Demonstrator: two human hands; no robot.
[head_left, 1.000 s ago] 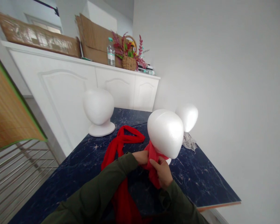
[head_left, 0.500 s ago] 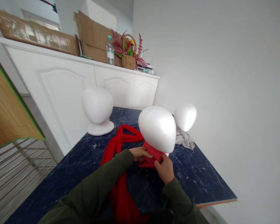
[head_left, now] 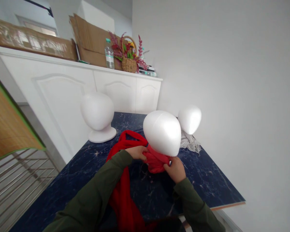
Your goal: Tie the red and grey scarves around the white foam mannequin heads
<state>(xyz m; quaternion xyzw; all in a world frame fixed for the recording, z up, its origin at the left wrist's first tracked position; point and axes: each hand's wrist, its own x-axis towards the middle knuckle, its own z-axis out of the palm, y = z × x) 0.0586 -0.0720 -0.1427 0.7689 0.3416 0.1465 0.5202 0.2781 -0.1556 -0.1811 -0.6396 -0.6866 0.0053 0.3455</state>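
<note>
Cabinetry [head_left: 62, 87] in white fills the far side of your view, with flattened cardboard [head_left: 91, 38] leaning on top of it. Closer to you lies the dark blue marbled table [head_left: 207, 183], one corner pointing right. Across it trails the red scarf [head_left: 122, 196]. A long band of it runs from the near edge beside your left sleeve up to a loop further back. Its bunched part sits at the neck of the middle foam head [head_left: 162, 132], just below the white dome.

That head stands between the left foam head [head_left: 98, 111], well apart on its round base, and the right foam head [head_left: 189, 118], just behind it. Your left hand [head_left: 137, 152] grips the scarf at the left of the neck, fingers closed on the fabric. Your right hand [head_left: 176, 168] clasps the bunched cloth from the right, likewise closed on it.

A crumpled grey cloth [head_left: 190, 144] lies at the foot of the right foam head. On top of the cabinetry, a wicker basket [head_left: 128, 64] of red sprigs stands just beside a water bottle [head_left: 109, 58].
</note>
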